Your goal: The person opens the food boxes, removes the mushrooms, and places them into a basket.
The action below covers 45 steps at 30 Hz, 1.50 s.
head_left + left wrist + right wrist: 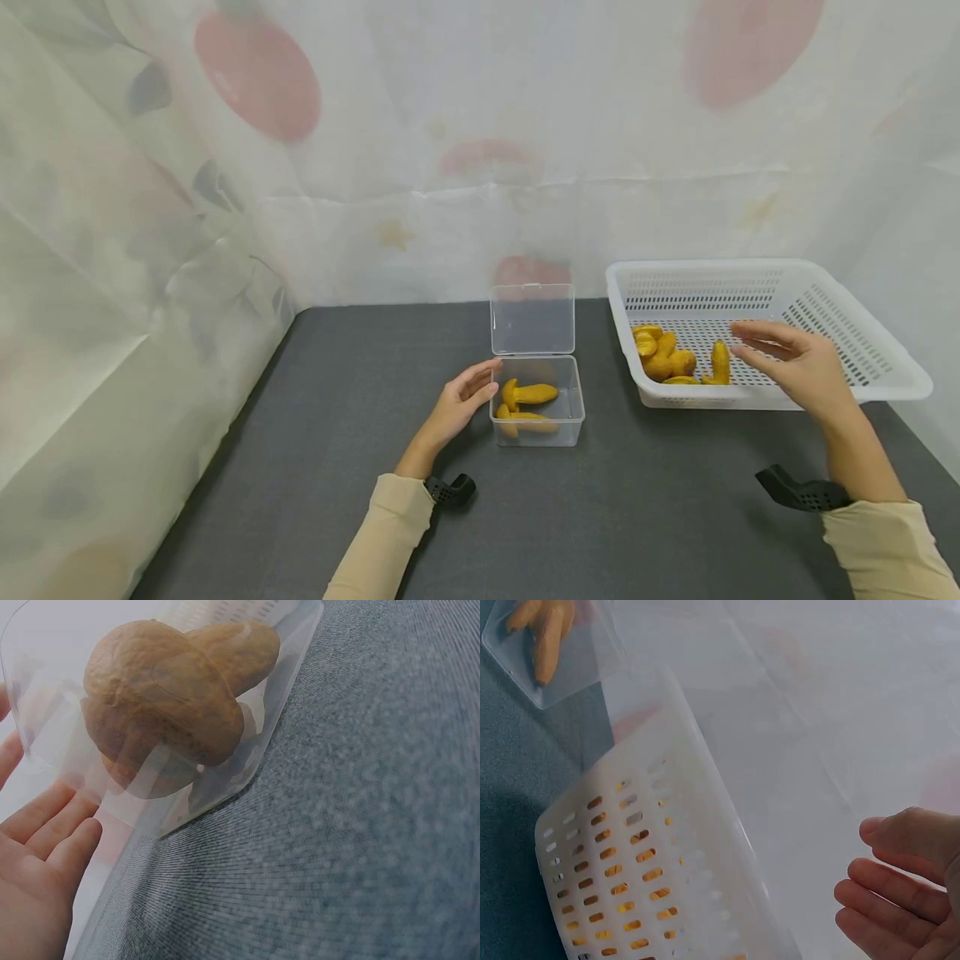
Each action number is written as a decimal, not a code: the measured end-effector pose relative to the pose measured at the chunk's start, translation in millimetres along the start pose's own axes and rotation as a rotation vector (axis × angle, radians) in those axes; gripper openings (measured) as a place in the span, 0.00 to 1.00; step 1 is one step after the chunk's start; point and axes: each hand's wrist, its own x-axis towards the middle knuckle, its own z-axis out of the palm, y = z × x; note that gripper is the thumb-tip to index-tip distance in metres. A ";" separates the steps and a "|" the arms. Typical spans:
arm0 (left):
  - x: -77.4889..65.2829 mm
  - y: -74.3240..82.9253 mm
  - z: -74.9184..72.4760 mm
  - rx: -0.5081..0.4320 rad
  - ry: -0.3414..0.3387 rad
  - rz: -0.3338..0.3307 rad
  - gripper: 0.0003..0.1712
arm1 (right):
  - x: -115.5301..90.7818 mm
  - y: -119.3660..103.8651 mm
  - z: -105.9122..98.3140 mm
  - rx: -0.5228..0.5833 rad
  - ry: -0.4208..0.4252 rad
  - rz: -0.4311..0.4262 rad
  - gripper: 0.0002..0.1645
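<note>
Beside a clear plastic box (574, 433), my left hand (453, 408) has its fingertips right at the left rim, fingers lightly bent. Two yellow mushrooms (536, 394) lie inside the box, and its hinged lid (532, 321) stands raised at the back. In the left wrist view their brown caps (161, 690) show large through the clear wall. My right hand (806, 371) hovers over the white basket (772, 399), thumb and fingers apart with nothing between them. Left of its fingertips, an upright yellow mushroom (720, 360) shows in the basket.
More yellow mushrooms (658, 358) are heaped in the basket's left part. The basket's slotted wall (622, 855) rises high in the right wrist view. A dark grey cloth (315, 417) covers the table, and a printed white curtain (420, 225) hangs along its back edge.
</note>
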 end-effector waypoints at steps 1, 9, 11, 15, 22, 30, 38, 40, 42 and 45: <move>-0.2 0.1 -0.2 -0.001 -0.001 -0.001 0.26 | -0.2 -1.3 0.2 0.001 -0.005 -0.008 0.21; 0.0 -2.0 -1.0 0.000 -0.002 -0.005 0.26 | -0.4 -14.6 9.7 0.032 -0.038 -0.084 0.17; 0.5 -3.3 -1.2 0.001 -0.003 -0.001 0.26 | -0.8 -18.2 12.1 0.024 -0.048 -0.091 0.16; 1.4 -5.7 -1.5 0.006 -0.003 0.003 0.26 | -1.1 -23.7 18.8 0.040 -0.073 -0.120 0.16; 1.7 -5.3 -1.4 0.009 -0.002 0.012 0.26 | -2.3 -34.8 35.1 0.095 -0.127 -0.145 0.15; 0.5 -3.6 -1.5 -0.001 -0.003 0.005 0.26 | -0.9 -46.6 55.3 0.168 -0.205 -0.177 0.16; 0.3 -4.3 -1.3 0.008 0.002 -0.002 0.26 | -0.7 -58.8 73.2 0.226 -0.268 -0.166 0.16; 0.4 -4.6 -1.3 0.007 0.004 -0.005 0.26 | -0.1 -61.4 77.5 0.225 -0.280 -0.191 0.15; 0.5 -4.4 -1.2 0.004 0.006 -0.007 0.26 | 0.8 -63.7 81.8 0.232 -0.293 -0.226 0.15; 0.4 -3.2 -0.8 -0.005 0.005 -0.006 0.26 | 2.6 -66.5 88.4 0.246 -0.316 -0.278 0.15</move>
